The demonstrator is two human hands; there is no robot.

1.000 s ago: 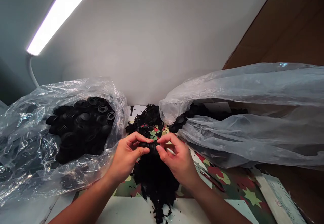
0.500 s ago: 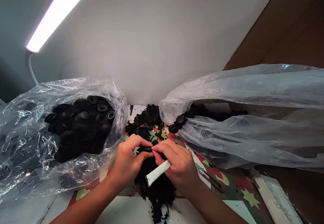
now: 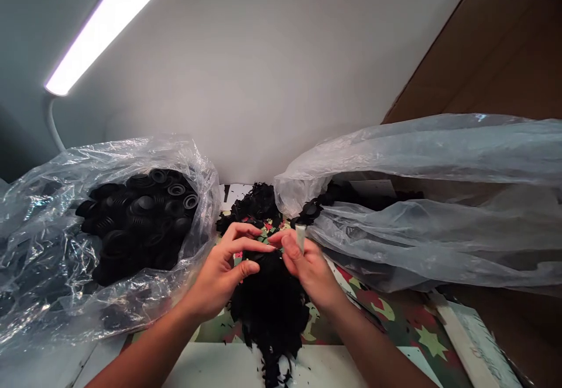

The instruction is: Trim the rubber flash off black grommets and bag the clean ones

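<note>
My left hand [image 3: 219,280] pinches a small black rubber part [image 3: 258,256] between thumb and fingertips; the part blends into the dark heap behind it. My right hand [image 3: 309,268] is closed round a slim white-handled tool [image 3: 301,237], which stands upright, and its fingertips meet the same part. Both hands hover over a pile of black trimmings [image 3: 270,309] on a star-patterned sheet [image 3: 395,312].
A clear plastic bag [image 3: 39,259] on the left holds several round black rubber parts [image 3: 140,218]. Another clear bag [image 3: 417,224] with black parts lies on the right. More trimmings [image 3: 257,201] lie at the back. A lamp bar [image 3: 109,25] glows overhead; brown cardboard [image 3: 504,43] stands right.
My right hand has turned the white tool from pointing down-left to standing upright. Both hands have shifted slightly away from me over the pile.
</note>
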